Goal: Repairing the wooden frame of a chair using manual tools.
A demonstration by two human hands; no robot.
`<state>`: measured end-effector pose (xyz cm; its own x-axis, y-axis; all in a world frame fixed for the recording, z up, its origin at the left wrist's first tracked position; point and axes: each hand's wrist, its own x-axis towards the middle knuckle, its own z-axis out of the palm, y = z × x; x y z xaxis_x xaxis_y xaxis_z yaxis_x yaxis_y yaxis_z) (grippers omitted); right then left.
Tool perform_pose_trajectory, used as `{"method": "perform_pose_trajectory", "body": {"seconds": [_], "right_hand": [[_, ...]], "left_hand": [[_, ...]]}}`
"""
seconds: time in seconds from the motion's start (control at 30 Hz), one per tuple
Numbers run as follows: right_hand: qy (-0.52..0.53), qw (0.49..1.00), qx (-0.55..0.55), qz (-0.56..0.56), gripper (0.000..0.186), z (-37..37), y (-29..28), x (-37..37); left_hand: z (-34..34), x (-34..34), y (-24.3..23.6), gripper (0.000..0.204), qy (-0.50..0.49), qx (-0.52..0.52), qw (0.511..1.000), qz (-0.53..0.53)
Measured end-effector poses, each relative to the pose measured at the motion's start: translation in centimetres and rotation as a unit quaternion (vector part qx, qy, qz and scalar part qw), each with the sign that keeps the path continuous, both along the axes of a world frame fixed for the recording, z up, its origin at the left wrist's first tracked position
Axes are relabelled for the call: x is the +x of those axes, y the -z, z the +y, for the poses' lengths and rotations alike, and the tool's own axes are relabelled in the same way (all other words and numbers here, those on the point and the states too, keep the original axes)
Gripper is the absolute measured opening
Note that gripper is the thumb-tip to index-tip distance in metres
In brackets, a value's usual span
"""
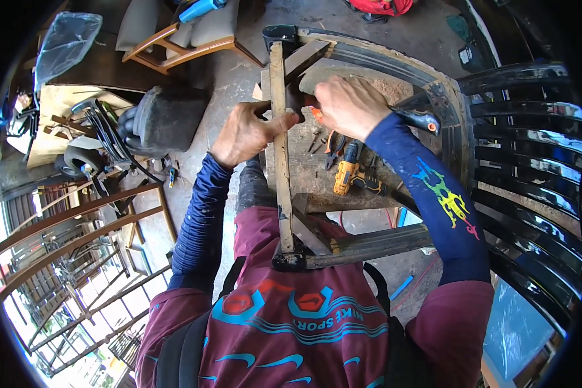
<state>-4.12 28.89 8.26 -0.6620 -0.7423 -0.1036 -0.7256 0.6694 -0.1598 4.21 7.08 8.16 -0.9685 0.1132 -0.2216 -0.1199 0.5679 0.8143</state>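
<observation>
**Rail [279, 165] held by left hand [251, 132]**

In the head view, the rail is seen at the left side of the chair [457, 134], its far half clasped, thumb across it. A half-hidden tool [316, 114] is enclosed by the curled right hand [349, 103].

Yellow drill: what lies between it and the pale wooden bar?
In the head view, orange-handled pliers and a few small dark pieces lie between the yellow drill and the wooden bar.

Both hands [249, 132] [350, 103] are curled, close together.
</observation>
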Motion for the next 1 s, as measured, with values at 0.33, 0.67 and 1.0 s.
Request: {"method": "perform_pose_trajectory", "body": {"seconds": [0.33,0.67,1.0], "right_hand": [[-0.11,0.975,0.105,-0.162,0.023,-2.3,24.2,3.7],[0.27,0.645,-0.428,-0.573,0.032,-2.8,12.6,-1.9],[0.251,0.59,-0.495,-0.586,0.022,-2.2,5.5,-1.9]], "left_hand": [[-0.8,1.8,0.5,0.075,-0.097,0.08,0.991,-0.046],[-11.8,11.1,4.7,0.043,-0.277,0.183,0.935,-0.127],[-8.5,10.1,3.6,0.045,-0.255,0.227,0.933,-0.117]]}}
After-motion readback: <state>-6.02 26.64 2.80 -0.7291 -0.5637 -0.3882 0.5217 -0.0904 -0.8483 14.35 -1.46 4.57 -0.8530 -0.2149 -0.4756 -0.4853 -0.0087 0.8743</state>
